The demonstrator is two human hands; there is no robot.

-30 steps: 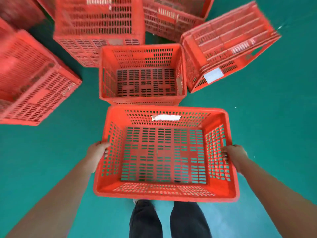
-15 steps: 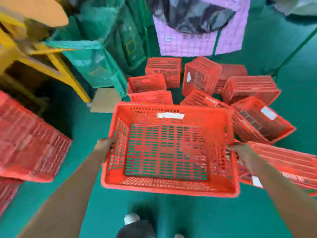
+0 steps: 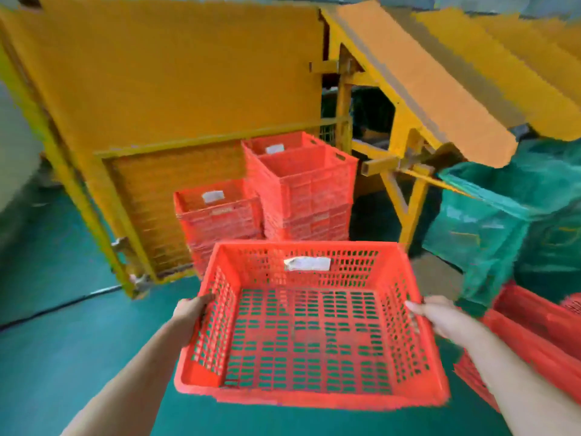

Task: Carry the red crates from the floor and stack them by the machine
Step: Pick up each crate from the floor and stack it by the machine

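a red crate [image 3: 301, 325] fills the lower centre of the frame, held in the air above the green floor [image 3: 63, 357], open side up and empty, with a white label [image 3: 307, 264] on its far wall. the left hand [image 3: 191, 313] grips the crate's left rim and the right hand [image 3: 437, 316] grips its right rim. they are wide apart, one on each short side, which likely keeps the load level and clear of the body while walking. past the crate, mid-frame, two piles of red crates stand against a yellow machine [image 3: 176, 89]: a short stack [image 3: 220, 215] on the left, and a taller stack [image 3: 301, 196] just beside it on the right. the held crate is near them but not yet set down; the short stack looks the easier landing place. green sacks [image 3: 503, 221] sit at right, and loose crates [image 3: 534, 335] lie at lower right.
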